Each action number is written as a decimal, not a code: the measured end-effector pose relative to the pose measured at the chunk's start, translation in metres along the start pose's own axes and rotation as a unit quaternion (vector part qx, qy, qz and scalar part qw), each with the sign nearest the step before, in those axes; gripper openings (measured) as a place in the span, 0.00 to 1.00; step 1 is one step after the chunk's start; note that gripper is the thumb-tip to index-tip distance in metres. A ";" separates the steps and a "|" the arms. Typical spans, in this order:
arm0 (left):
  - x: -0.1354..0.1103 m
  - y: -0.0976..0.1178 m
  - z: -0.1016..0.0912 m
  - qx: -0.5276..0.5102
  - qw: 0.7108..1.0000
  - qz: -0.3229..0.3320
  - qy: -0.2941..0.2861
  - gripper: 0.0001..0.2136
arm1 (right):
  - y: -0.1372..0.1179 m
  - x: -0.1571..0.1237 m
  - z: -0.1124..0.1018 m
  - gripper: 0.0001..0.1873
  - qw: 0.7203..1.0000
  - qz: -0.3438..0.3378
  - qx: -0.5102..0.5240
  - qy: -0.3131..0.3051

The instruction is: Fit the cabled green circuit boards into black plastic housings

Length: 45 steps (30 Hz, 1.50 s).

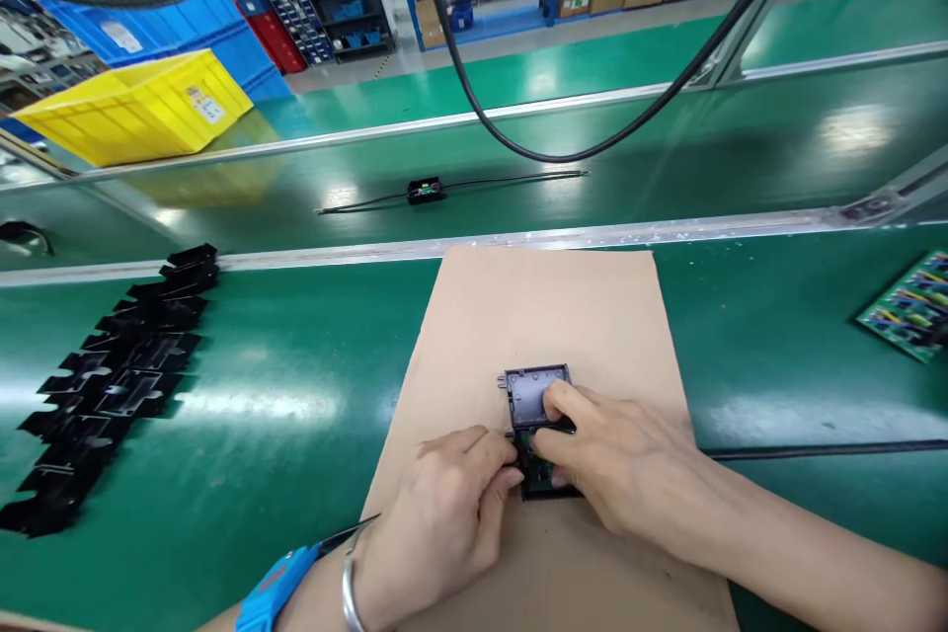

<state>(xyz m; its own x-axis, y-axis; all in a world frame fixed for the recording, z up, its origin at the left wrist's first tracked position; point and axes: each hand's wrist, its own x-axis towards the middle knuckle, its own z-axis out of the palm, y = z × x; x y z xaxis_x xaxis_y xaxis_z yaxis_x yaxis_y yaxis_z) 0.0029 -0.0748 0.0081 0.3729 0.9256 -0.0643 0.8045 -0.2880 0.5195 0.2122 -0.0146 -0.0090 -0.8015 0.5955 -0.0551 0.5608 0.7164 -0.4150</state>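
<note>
A black plastic case (527, 397) lies unfolded on the cardboard sheet, its bare upper half away from me. The lower half holds a dark green circuit board (534, 486), partly hidden by fingers. My left hand (451, 504) is closed at the case's left edge, thumb and forefinger pinched there; whether a wire is also between them is hidden. From the right, my right hand (614, 454) grips the case with bent fingers, one at the upper half and others over the board. A thin black cord (352, 531) shows beside my left wrist.
Under the work lies a cardboard sheet (555, 306). Several black plastic cases (140, 355) lie in rows at left. Green circuit boards (914, 306) sit at far right, a black cable (822, 451) nearer. Beyond the metal rail lies a wired module (425, 191); a black cable (540, 156) hangs overhead.
</note>
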 end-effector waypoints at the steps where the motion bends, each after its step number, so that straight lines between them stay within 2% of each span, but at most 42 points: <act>1: 0.000 0.000 0.003 0.023 1.000 0.011 0.019 0.07 | 0.000 0.000 0.001 0.08 1.000 -0.001 0.004 0.006; 6: -0.005 -0.001 0.012 0.169 0.982 0.070 0.048 0.10 | -0.001 -0.001 0.001 0.09 0.998 -0.027 0.015 0.056; 10: -0.006 0.012 0.014 0.284 0.956 0.070 0.004 0.11 | -0.005 0.003 -0.003 0.06 0.993 -0.057 -0.039 0.093; 14: -0.003 0.021 0.016 0.328 0.943 0.056 -0.013 0.08 | -0.021 0.002 -0.001 0.06 0.986 -0.098 -0.096 0.096; 19: -0.004 0.012 0.013 0.311 0.946 0.088 -0.016 0.07 | -0.035 -0.003 0.005 0.06 0.994 -0.058 -0.072 0.055; 22: -0.006 0.000 0.011 0.291 0.946 0.143 -0.005 0.06 | -0.033 -0.002 0.000 0.08 0.999 -0.021 -0.043 0.018; 25: -0.007 -0.011 0.013 0.250 0.954 0.169 0.004 0.06 | -0.030 -0.003 -0.009 0.13 0.999 -0.005 -0.043 0.007; 29: -0.005 -0.019 0.016 0.194 0.969 0.146 0.047 0.08 | -0.026 -0.006 -0.016 0.10 0.999 -0.030 0.002 0.018; 33: -0.006 -0.020 0.019 0.161 0.975 0.133 0.071 0.08 | -0.029 -0.008 -0.010 0.10 0.999 -0.004 0.003 0.054; 40: -0.007 -0.020 0.020 0.179 0.966 0.182 0.049 0.14 | -0.044 0.010 0.002 0.13 0.996 -0.067 -0.052 0.037; 45: -0.006 -0.021 0.010 0.138 0.980 0.139 0.036 0.09 | -0.027 -0.001 -0.018 0.11 0.997 -0.050 -0.018 0.061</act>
<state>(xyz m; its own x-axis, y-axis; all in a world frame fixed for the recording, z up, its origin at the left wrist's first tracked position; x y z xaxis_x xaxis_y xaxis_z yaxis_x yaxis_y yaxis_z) -0.0112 -0.0768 -0.0111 0.5698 0.8140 0.1131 0.7743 -0.5779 0.2577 0.2010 -0.0282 0.0184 -0.8234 0.5591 0.0973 0.4884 0.7854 -0.3803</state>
